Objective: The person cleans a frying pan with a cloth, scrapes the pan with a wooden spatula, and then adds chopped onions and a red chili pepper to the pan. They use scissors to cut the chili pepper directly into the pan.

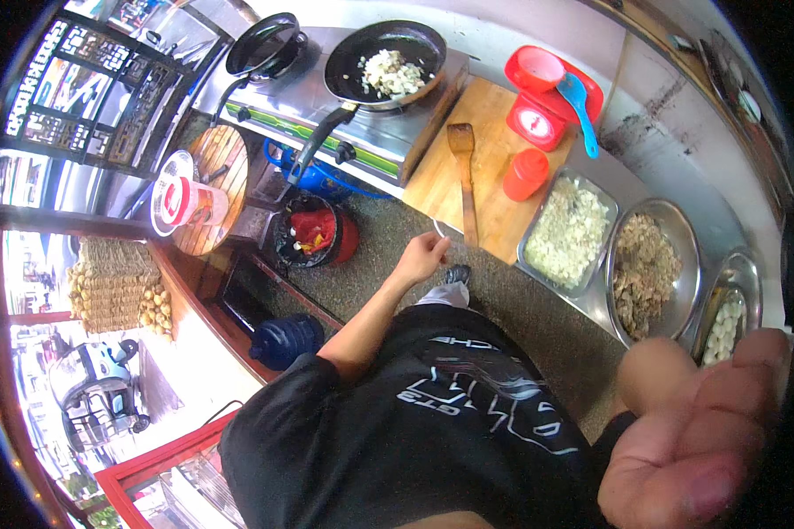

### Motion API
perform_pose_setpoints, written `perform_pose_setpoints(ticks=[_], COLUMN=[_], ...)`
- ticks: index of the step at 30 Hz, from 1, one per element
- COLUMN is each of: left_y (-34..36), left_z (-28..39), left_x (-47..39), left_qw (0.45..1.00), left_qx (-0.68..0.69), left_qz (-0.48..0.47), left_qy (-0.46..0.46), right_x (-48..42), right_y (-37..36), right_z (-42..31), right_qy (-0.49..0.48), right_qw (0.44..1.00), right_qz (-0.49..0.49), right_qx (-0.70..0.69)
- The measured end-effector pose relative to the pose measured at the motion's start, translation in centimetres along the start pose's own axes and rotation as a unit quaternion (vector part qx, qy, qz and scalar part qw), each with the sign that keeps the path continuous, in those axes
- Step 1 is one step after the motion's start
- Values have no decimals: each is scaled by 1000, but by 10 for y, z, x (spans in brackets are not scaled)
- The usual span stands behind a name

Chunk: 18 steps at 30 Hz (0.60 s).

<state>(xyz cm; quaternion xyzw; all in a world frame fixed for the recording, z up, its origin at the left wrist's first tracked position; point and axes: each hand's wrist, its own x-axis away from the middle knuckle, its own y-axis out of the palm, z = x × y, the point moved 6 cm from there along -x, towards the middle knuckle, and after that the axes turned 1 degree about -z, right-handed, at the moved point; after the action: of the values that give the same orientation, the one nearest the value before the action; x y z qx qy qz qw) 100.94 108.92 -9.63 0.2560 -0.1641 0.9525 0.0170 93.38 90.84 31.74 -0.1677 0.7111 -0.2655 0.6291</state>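
Observation:
My left hand (423,258) is in front of the counter edge with fingers curled; a thin white curved thing shows at its fingertips, and whether it is held cannot be told. Large and blurred, my right hand (695,430) is raised close to the camera, palm showing, with nothing seen in it. A wooden spatula (464,172) lies on the wooden board (430,175) near my left hand. Chopped white food (392,73) sits in a black frying pan (344,63) on the gas stove (370,135). Beyond my right hand is an oval metal dish (754,278) of small white eggs (724,330).
Along the counter stand a red kitchen scale (536,123), a blue rice paddle (577,106), a red bottle (526,175), a tray of chopped white food (569,235) and a bowl of minced food (645,271). A smaller pan (263,46), round stool (228,152) and lined bin (347,231) are leftward.

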Motion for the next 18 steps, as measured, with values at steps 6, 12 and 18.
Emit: perform_pose_setpoints(ticks=[6, 12, 18], left_y=[-52, -120, -134], left_z=[-43, -34, -70], left_x=[31, 27, -11], left_qw=[998, 998, 995], left_qx=[-25, -13, -61], left_qz=[58, 57, -79], left_qy=[7, -5, 1], right_x=[24, 143, 247], right_y=[-13, 98, 237], right_z=[17, 115, 79], right_qy=[40, 504, 674], right_qw=[976, 859, 712], right_qz=[212, 58, -142], right_qx=[12, -66, -137])
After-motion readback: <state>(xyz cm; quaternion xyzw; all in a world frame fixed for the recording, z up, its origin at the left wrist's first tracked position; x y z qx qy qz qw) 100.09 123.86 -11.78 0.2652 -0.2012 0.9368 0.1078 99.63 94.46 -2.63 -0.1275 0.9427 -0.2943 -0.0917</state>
